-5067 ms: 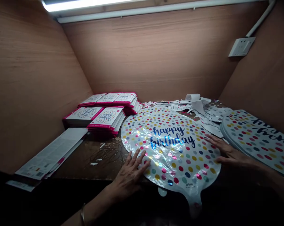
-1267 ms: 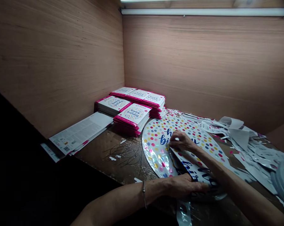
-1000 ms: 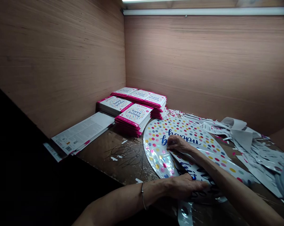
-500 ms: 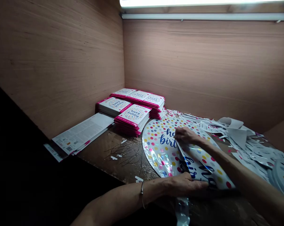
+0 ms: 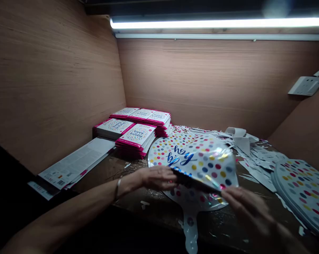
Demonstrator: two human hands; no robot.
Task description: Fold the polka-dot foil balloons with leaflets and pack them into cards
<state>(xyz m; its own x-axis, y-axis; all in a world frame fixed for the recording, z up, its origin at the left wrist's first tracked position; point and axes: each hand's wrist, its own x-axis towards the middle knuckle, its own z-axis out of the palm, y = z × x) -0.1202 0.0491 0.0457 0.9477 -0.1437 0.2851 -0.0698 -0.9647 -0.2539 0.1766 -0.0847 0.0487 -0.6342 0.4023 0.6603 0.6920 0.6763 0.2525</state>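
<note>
A flat, round foil balloon (image 5: 156, 150) with coloured dots and blue lettering lies on the worktop, its tail hanging toward me. Above it a folded sheet of the same dotted foil (image 5: 209, 165) is tilted up. I cannot tell whether it is part of that balloon or a second one. My left hand (image 5: 159, 178), below a bracelet, grips the near left end of its dark edge. With fingers closed, my right hand (image 5: 245, 203), a little blurred, pinches the near right corner. Both thumbs are largely hidden.
Stacks of pink-and-white "happy birthday" packets (image 5: 135, 135) stand at back left. Flat printed cards (image 5: 77, 162) lie in front of them. Paper strips and scraps (image 5: 262, 157) cover the back right. More dotted foil balloons (image 5: 302, 190) are piled at right. Wooden walls enclose the worktop.
The folded foil has been raised and turned. My right hand moved from its upper edge to the near right corner; my left hand shifted left along the edge. The view has tilted up and right.
</note>
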